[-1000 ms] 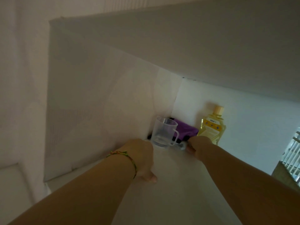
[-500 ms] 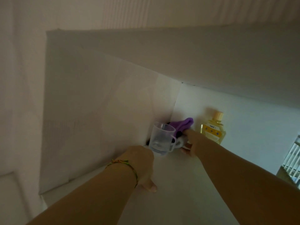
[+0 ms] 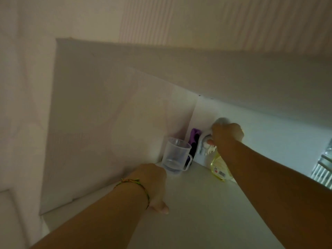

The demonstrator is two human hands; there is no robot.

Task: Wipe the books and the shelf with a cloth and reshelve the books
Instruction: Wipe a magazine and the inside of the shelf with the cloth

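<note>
My right hand (image 3: pixel 227 134) is raised in front of the back wall and grips a bunched pale cloth (image 3: pixel 206 147), which hangs from my fist above the white shelf (image 3: pixel 206 212). A purple cloth (image 3: pixel 195 136) is tucked in the back left corner behind a cup. My left hand (image 3: pixel 153 184) rests on the shelf surface near the left wall, thumb pointing towards me and fingers out of sight. No books are in view.
A clear plastic measuring cup (image 3: pixel 175 155) stands in the corner just beyond my left hand. A yellow bottle (image 3: pixel 220 168) stands against the back wall, partly hidden by my right forearm. A white board overhangs the shelf from above.
My right hand rose from shelf level behind the cup to the back wall, lifting the pale cloth; the purple cloth dropped back into the corner. My left hand stayed put.
</note>
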